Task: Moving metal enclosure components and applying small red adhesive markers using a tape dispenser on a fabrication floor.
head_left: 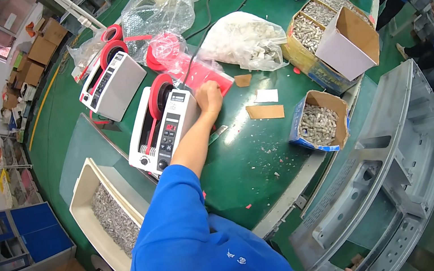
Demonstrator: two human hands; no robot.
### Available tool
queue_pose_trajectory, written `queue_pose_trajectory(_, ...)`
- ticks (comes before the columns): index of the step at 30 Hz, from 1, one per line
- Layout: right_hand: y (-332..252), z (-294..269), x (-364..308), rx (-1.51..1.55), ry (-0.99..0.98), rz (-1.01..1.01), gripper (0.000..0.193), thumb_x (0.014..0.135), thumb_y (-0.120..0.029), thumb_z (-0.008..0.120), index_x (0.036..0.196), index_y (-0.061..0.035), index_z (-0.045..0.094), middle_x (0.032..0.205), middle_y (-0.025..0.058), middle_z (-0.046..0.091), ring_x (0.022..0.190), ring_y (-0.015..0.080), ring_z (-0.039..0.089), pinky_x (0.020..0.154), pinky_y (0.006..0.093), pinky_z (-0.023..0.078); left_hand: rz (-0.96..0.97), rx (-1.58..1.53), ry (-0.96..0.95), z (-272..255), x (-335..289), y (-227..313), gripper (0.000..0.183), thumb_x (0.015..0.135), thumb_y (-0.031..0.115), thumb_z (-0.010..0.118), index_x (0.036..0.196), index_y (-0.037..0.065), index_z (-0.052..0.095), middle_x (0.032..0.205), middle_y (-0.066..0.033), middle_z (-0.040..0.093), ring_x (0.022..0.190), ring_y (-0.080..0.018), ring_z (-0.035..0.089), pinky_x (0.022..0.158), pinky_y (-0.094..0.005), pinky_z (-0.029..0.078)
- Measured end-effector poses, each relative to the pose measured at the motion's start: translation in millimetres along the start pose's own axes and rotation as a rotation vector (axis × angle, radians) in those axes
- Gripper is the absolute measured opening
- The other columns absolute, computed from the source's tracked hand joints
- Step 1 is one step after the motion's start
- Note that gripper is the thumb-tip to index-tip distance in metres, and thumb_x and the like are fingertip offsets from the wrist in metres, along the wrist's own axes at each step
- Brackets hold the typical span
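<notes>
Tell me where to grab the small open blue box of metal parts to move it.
Grip the small blue box by its two long outer walls, coming down from above. Its flaps stand open and it is full of loose metal parts, so hold it low and level; the flaps look too flimsy to lift by.

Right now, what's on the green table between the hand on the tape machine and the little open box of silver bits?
In the head view, between the left hand and the small box lie a brown cardboard scrap and a white slip.

Bare green table (254, 152) is lying open between the tape dispenser (161, 130) and the blue parts box (319, 121); cardboard scraps (265, 111) and a pink bag (200, 72) are crowding the far side.
</notes>
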State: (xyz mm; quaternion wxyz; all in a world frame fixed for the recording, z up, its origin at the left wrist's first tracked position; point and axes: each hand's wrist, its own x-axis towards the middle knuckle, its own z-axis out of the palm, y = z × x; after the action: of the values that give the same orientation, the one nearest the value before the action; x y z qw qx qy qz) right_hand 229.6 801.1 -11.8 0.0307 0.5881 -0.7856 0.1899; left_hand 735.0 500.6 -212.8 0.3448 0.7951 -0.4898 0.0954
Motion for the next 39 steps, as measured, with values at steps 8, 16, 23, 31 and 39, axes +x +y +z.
queue_pose_trajectory(8, 14, -4, 4, 0.174, 0.061, 0.200, 0.017, 0.084, -0.011, 0.049, 0.083, 0.0012, 0.060, 0.076, 0.0135, 0.059, 0.070, 0.0254, 0.054, 0.065, 0.0339, 0.044, 0.039, -0.164, -0.015, -6, -61, 26, 0.005, 0.066, 0.011, 0.064, 0.071, 0.010, 0.062, 0.078, -0.0018, 0.059, 0.075, -0.0224, 0.054, 0.067, -0.0345, 0.043)
queue_pose_trajectory(16, -226, 2, 139, 0.613, -0.532, -0.612, 0.013, 0.074, 0.003, 0.051, 0.087, 0.0039, 0.054, 0.078, 0.0106, 0.055, 0.069, 0.0161, 0.052, 0.063, 0.0264, 0.042, -0.286, -0.207, 0.059, -12, -73, 35, 0.011, 0.070, 0.015, 0.063, 0.080, 0.015, 0.067, 0.092, -0.0006, 0.056, 0.086, -0.0209, 0.049, 0.074, -0.0330, 0.040)
queue_pose_trajectory(23, -363, 249, 134, 0.823, -0.919, -0.421, 0.031, 0.079, -0.010, 0.056, 0.108, -0.0027, 0.047, 0.081, 0.0053, 0.053, 0.072, 0.0101, 0.050, 0.065, 0.0229, 0.042, -0.264, -0.347, 0.061, -15, -74, 37, 0.015, 0.067, 0.009, 0.064, 0.081, 0.014, 0.067, 0.086, -0.0012, 0.056, 0.081, -0.0205, 0.050, 0.073, -0.0325, 0.040)
queue_pose_trajectory(31, -380, 344, 115, 1.067, -0.956, 0.055, 0.031, 0.076, 0.000, 0.057, 0.106, -0.0039, 0.051, 0.082, 0.0069, 0.057, 0.074, 0.0109, 0.053, 0.064, 0.0231, 0.043, -0.267, -0.418, 0.055, -19, -83, 30, 0.014, 0.068, 0.011, 0.064, 0.082, 0.010, 0.064, 0.090, -0.0020, 0.056, 0.084, -0.0216, 0.049, 0.078, -0.0358, 0.036)
queue_pose_trajectory(39, -382, 336, 119, 1.206, -0.914, 0.067, 0.028, 0.076, 0.003, 0.058, 0.102, -0.0034, 0.056, 0.089, 0.0029, 0.057, 0.075, 0.0079, 0.050, 0.066, 0.0205, 0.041, -0.542, -0.534, 0.101, -31, -73, 34, 0.038, 0.073, 0.010, 0.064, 0.109, 0.006, 0.051, 0.109, -0.0112, 0.044, 0.090, -0.0217, 0.048, 0.080, -0.0327, 0.039)
